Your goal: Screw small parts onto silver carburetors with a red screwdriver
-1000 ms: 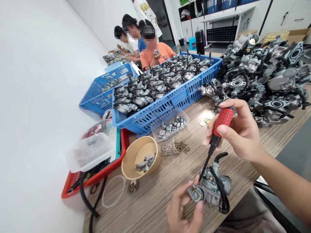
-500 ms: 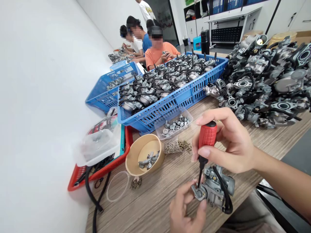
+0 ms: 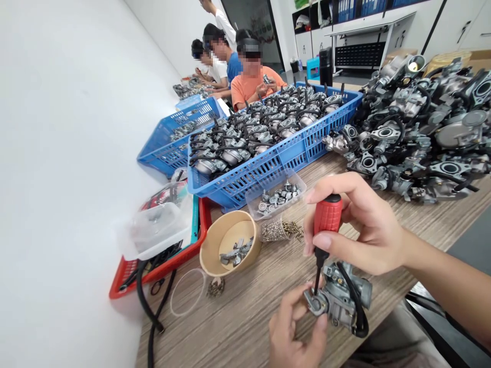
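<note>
A carburetor (image 3: 341, 296) with a black hose (image 3: 355, 301) lies on the wooden table near its front edge. My left hand (image 3: 295, 322) grips its left end between thumb and fingers. Above it, my right hand (image 3: 360, 225) is wrapped round a screwdriver (image 3: 328, 217) with a red and black handle. The screwdriver stands nearly upright, its shaft pointing down to the left end of the carburetor. The tip's exact contact is too small to make out.
A blue basket (image 3: 245, 181) full of carburetors stands behind, with a carburetor pile (image 3: 414, 138) at right. Left of my hands are a round tub (image 3: 209, 250) of metal parts, a plastic cup (image 3: 272, 230) of screws, a clear box (image 3: 255, 204) and a red tray (image 3: 115, 286). Several people sit beyond.
Both hands, the screwdriver and the carburetor keep nearly the same pose. The whole view has shifted slightly. In the background, a standing person has moved left and the person in orange has shifted their hands.
</note>
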Tool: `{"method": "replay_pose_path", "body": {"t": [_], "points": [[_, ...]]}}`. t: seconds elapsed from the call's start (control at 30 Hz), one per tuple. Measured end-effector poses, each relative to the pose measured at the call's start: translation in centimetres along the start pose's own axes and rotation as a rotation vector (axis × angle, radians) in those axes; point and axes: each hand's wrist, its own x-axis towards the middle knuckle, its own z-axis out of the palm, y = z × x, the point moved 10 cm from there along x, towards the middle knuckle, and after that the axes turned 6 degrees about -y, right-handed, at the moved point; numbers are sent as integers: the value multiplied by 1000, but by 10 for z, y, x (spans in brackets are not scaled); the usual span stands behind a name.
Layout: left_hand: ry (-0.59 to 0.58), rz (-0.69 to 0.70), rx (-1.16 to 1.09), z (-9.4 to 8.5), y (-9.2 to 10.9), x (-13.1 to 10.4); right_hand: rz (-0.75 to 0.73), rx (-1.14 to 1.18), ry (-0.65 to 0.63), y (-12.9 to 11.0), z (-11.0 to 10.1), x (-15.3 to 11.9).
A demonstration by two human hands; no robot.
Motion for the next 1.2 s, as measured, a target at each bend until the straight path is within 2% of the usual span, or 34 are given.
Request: {"method": "replay_pose_path", "body": {"t": [0.6,0.73,0.83,0.93,1.03,1.13,1.2], "points": [[-10,-12,-50,4,3,3,-39,-54,-33,-6,3,3],[-7,-35,-4,3,1,2,-139,-169,-63,-21,5,9],[1,-27,49,-1,-5,-2,-250,-283,-124,-39,15,16],[51,-30,130,-10,-17,-10,-277,-369,-238,-50,32,25],[73,-30,179,-16,-26,-15,-272,-430,-301,-55,46,36],[17,-4,173,-10,-27,-15,-215,-454,-400,-51,59,45],[22,-7,197,-10,-28,-15,-194,-456,-466,-49,66,47]]}}
